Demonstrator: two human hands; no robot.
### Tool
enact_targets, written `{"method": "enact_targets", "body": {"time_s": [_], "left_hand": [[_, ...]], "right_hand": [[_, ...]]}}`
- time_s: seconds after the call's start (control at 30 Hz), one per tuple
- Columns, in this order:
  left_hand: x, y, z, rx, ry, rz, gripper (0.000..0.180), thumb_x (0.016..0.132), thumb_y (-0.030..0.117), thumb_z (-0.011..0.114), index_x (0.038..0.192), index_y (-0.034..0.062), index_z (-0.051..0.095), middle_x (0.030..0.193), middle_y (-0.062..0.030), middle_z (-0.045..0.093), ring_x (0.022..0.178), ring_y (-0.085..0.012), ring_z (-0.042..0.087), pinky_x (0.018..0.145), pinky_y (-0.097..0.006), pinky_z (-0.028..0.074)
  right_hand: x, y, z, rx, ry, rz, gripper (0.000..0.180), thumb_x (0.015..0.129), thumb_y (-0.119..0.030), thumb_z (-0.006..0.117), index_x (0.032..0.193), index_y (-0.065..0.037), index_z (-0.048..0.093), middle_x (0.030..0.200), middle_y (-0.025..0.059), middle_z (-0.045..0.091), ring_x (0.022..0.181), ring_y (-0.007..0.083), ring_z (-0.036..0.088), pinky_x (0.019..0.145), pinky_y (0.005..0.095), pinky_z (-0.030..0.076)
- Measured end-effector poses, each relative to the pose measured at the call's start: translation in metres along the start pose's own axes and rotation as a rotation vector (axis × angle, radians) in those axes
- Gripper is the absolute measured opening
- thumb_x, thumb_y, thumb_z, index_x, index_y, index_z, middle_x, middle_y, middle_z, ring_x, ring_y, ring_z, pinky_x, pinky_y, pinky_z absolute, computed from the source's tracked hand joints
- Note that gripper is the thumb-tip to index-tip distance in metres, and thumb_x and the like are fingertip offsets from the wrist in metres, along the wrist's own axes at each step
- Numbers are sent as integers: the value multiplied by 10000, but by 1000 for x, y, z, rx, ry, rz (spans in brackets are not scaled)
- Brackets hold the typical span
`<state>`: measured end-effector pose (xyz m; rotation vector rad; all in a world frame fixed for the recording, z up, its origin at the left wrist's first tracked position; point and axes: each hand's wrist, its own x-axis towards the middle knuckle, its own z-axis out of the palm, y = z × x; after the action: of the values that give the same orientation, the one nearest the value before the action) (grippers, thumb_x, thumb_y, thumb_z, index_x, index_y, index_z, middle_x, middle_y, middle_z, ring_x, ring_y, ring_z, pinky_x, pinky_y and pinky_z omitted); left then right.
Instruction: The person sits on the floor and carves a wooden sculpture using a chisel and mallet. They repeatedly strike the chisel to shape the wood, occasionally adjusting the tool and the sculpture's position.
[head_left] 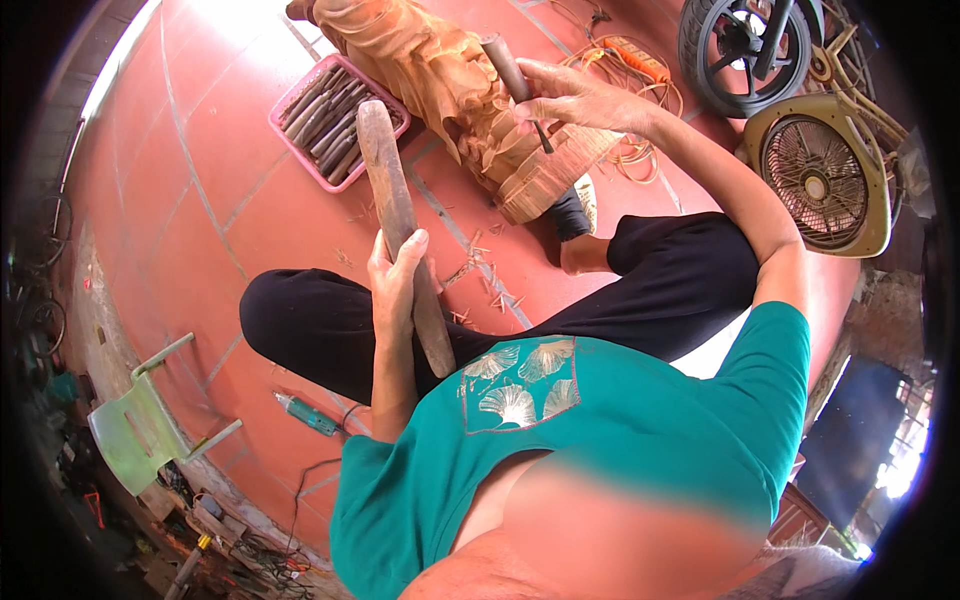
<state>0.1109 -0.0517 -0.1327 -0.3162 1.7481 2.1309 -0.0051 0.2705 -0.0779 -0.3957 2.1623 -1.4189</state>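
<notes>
My left hand [402, 275] is closed round a long wooden club-like mallet [387, 170], which slants up and away from my lap. In my right hand [578, 98] is a chisel [507, 68] with a dark round handle, pinched between thumb and fingers. Its thin dark blade points down at the near end of a large brown wood carving [440, 75]. Whether the tip touches the wood I cannot tell. The carving has deep folds and lies on the floor beyond my crossed legs. Mallet and chisel are apart.
A pink basket [302, 158] full of chisels stands left of the carving. Wood chips [500, 290] litter the red tiled floor. An orange power strip [637, 58] with cables, a wheel [745, 50] and a fan [815, 180] are at right. Lower left are a teal power tool [312, 414] and a green chair [140, 430].
</notes>
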Motion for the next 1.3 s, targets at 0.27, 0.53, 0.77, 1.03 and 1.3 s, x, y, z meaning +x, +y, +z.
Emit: {"method": "enact_targets", "body": {"time_s": [0.27, 0.53, 0.77, 1.03, 1.3], "left_hand": [[4, -7, 5, 32, -18, -10, 293, 951, 277, 658, 1070, 26, 566, 665, -60, 583, 464, -110, 540, 407, -235, 461], [8, -9, 11, 32, -33, -20, 256, 946, 265, 669, 1016, 53, 545, 657, -48, 566, 470, -111, 537, 411, -246, 465], [7, -11, 12, 40, -40, -13, 269, 955, 277, 664, 1026, 47, 544, 652, -55, 568, 468, -114, 541, 410, -243, 471], [7, -10, 13, 61, -42, -19, 262, 953, 270, 671, 1014, 48, 545, 655, -50, 560, 480, -110, 542, 412, -244, 469], [6, -11, 12, 92, -44, 13, 266, 947, 268, 675, 996, 40, 547, 668, -47, 556, 493, -111, 546, 409, -246, 473]], "right_hand": [[-2, 10, 2, 34, 41, -137, 286, 1024, -312, 576, 1194, -88, 523, 994, -3, 596, 899, 63, 612, 668, 236, 515], [-1, 21, 1, 27, -30, -129, 355, 973, -173, 678, 1300, -94, 566, 1106, -41, 579, 1046, 66, 558, 914, 281, 498], [-4, 24, 5, 90, -2, -167, 336, 973, -262, 674, 1265, -120, 588, 1046, -23, 617, 912, 54, 575, 738, 237, 533], [-5, 29, 4, 73, 1, -199, 348, 966, -273, 682, 1266, -125, 588, 1071, -20, 611, 955, 68, 583, 764, 248, 541], [-6, 26, 6, 93, -30, -215, 322, 969, -275, 677, 1243, -131, 589, 1049, -41, 578, 900, 55, 536, 744, 229, 502]]}}
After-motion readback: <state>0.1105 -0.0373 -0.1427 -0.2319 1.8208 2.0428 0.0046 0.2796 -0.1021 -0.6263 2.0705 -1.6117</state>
